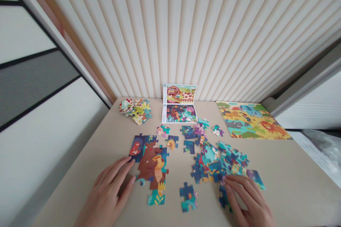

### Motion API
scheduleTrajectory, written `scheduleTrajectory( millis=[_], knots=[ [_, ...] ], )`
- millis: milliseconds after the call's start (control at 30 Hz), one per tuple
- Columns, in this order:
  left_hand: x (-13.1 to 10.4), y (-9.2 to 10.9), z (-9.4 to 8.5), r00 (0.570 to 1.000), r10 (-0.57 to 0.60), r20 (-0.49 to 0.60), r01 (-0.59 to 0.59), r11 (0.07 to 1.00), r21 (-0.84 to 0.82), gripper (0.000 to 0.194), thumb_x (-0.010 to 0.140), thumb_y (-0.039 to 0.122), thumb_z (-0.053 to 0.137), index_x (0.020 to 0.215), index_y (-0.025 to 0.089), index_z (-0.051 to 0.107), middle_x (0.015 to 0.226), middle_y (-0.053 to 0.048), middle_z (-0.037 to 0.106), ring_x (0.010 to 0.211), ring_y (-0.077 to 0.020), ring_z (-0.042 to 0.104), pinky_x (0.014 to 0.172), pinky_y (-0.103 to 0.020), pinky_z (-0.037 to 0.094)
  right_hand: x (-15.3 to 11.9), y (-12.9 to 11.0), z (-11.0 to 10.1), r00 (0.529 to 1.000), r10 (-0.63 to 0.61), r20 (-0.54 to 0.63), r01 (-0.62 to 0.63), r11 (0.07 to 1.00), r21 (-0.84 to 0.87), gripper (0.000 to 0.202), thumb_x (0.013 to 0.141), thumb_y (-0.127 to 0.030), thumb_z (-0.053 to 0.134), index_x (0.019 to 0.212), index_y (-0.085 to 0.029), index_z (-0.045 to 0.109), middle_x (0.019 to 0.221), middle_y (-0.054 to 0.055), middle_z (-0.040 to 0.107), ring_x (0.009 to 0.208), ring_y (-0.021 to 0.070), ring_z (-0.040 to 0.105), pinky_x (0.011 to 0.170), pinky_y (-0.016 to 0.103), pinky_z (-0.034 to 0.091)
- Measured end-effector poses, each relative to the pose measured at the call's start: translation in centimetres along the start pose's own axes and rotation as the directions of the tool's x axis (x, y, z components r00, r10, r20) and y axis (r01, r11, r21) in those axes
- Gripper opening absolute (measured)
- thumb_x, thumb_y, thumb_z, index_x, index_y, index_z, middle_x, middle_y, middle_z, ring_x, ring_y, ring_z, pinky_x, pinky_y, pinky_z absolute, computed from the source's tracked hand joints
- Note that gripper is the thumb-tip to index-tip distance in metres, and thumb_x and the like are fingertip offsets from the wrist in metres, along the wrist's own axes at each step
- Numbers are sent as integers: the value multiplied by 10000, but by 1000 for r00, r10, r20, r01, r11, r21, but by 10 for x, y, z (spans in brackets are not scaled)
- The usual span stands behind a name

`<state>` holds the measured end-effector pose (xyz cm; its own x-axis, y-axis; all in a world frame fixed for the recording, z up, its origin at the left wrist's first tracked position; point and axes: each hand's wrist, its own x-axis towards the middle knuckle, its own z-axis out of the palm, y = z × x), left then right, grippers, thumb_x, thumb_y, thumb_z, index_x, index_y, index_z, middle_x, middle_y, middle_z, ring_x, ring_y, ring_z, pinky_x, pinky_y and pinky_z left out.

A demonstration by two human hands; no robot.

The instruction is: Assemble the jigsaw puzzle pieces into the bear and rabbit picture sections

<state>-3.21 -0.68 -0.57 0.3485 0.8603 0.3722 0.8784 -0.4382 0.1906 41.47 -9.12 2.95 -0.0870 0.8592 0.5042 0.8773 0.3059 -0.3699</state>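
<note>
My left hand (pixel 112 188) rests with fingers apart at the left edge of a partly joined puzzle section (pixel 149 159) showing a brown bear and a yellow dog. My right hand (pixel 246 198) is at the lower edge of a heap of loose puzzle pieces (pixel 213 159); its thumb and forefinger are close together by a dark blue piece (pixel 223 197), and whether they grip a piece is too small to tell. Between my hands lies a small joined cluster (pixel 188 197). Single pieces, such as a dark blue one (pixel 189 146), lie above the gap between section and heap.
A folded picture leaflet (pixel 179 103) stands against the pleated wall at the back of the table (pixel 106 138). A pile of other pieces (pixel 135 110) is at the back left. A finished safari picture (pixel 252 120) lies at the back right, with clear plastic (pixel 323 149) beyond the table's right edge.
</note>
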Motion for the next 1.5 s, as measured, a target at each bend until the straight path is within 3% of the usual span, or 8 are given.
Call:
scheduleTrajectory(
  millis=[100, 267, 367, 700, 1033, 1133, 1300, 1500],
  knots=[
    [-1, -1, 3, 1000, 2, 5, -2, 1000, 4, 466, 1021, 422, 576, 1471, 302, 598, 1483, -75, 652, 1312, -297, 654, 1099, -470, 544, 47, -12, 13, 993, 29, 116, -22, 998, -60, 198, 1029, -297, 624, 1189, -327, 736, 1191, 69, 767, 1071, 295, 720, 952, 491, 584],
    [-1, -1, 4, 1000, 16, -2, -16, 999, 35, 459, 1023, 426, 573, 1465, 306, 604, 1484, -76, 653, 1305, -289, 658, 1074, -453, 568, 134, -31, 62, 964, 65, 256, 8, 962, -272, 328, 1021, -428, 668, 1284, -237, 717, 1266, 161, 739, 1171, 377, 657, 999, 552, 525],
    [0, 0, 3, 999, 31, -37, -29, 998, 62, 454, 1013, 433, 587, 1445, 300, 624, 1461, -78, 674, 1268, -279, 687, 1047, -417, 587, 163, -38, 84, 951, 123, 283, -3, 921, -389, 426, 984, -501, 720, 1260, -178, 716, 1196, 218, 739, 1132, 404, 657, 949, 549, 523],
    [1, -3, -2, 997, 64, -46, -62, 997, 52, 511, 972, 417, 619, 1474, 322, 613, 1458, -67, 689, 1246, -273, 713, 1023, -381, 605, 158, -17, 99, 961, 151, 230, -66, 938, -341, 409, 976, -441, 694, 1315, -212, 672, 1198, 175, 697, 1126, 384, 644, 928, 524, 517],
    [-6, -10, 0, 997, 47, -54, -47, 999, -5, 488, 975, 404, 631, 1459, 338, 619, 1529, -65, 633, 1300, -283, 690, 1045, -404, 625, 162, 5, 92, 952, 159, 261, -171, 985, 23, 449, 941, -333, 667, 1375, -220, 642, 1294, 139, 682, 1177, 343, 667, 1051, 532, 531],
    [13, -2, -17, 997, 67, -48, -71, 994, -83, 421, 991, 392, 624, 1409, 362, 659, 1476, -41, 676, 1266, -253, 713, 1045, -357, 627, 167, 5, 88, 940, 95, 328, -193, 939, 284, 450, 954, -300, 636, 1401, -244, 649, 1305, 124, 675, 993, 256, 704, 921, 441, 599],
    [77, 28, -41, 993, 113, 16, -104, 956, -272, 338, 1027, 376, 617, 1346, 340, 719, 1305, -36, 773, 1182, -209, 753, 1035, -301, 615, 168, -3, 82, 907, 104, 409, -325, 791, 518, 562, 936, -320, 672, 1491, -288, 587, 975, 34, 697, 819, 214, 673, 768, 367, 608],
    [146, 63, -14, 952, 65, 298, 174, 686, -706, 422, 1043, 377, 583, 1454, 318, 660, 1255, -53, 792, 1107, -199, 772, 1022, -335, 609, 163, -17, 77, 889, 25, 457, -333, 721, 608, 590, 961, -307, 645, 1545, -322, 559, 1035, 22, 702, 857, 194, 651, 790, 337, 581]
  ],
)
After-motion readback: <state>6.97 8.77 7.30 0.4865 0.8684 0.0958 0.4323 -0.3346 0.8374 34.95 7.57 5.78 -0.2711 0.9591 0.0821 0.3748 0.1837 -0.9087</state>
